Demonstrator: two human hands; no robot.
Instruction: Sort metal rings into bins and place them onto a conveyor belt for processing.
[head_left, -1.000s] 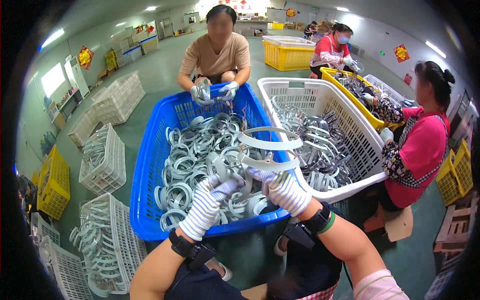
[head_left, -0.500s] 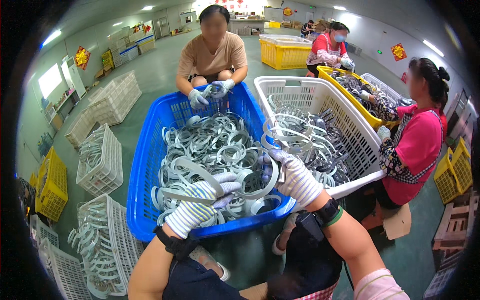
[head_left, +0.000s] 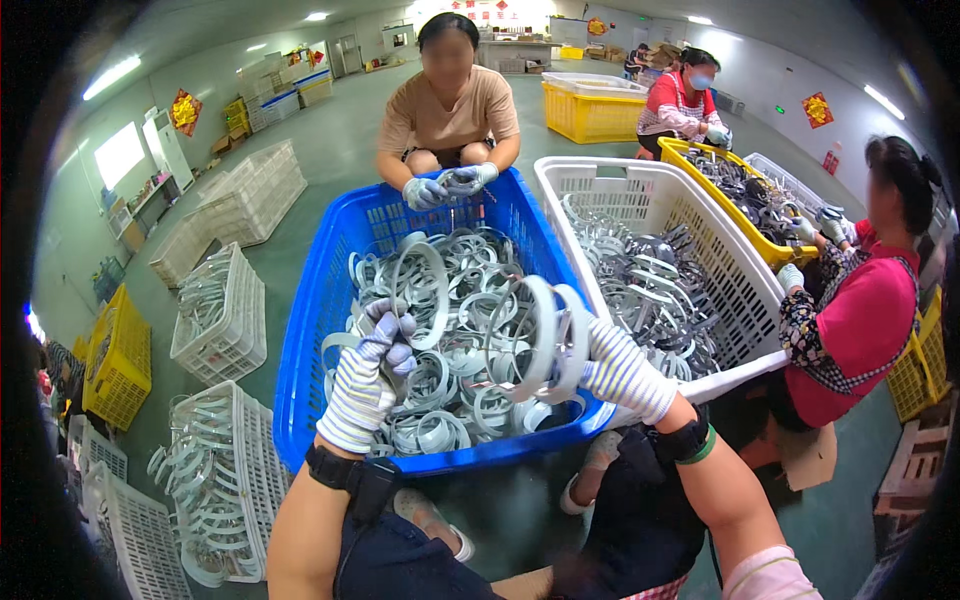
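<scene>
A blue plastic basket point(head_left: 300, 345) in front of me holds a heap of pale grey-green band rings point(head_left: 435, 432). My left hand point(head_left: 362, 388), in a striped knit glove, is closed over the left part of the heap. Its fingers grip a large band ring point(head_left: 421, 292) that stands up from the heap. My right hand point(head_left: 632, 372), gloved alike, is at the basket's right rim. Several band rings point(head_left: 541, 338) hang side by side from it, turned edge-on. Its fingertips are partly hidden behind them.
A white crate point(head_left: 690, 225) with more rings and darker metal parts adjoins the basket's right side. Across the basket squats a co-worker point(head_left: 450, 110) in gloves. Another co-worker point(head_left: 850, 290) sits to the right by a yellow crate point(head_left: 765, 250). White crates of rings point(head_left: 255, 440) line my left.
My right hand has swung its rings from beside the white crate to over the blue basket. My left hand has turned up and now holds a ring upright. The view has shifted slightly.
</scene>
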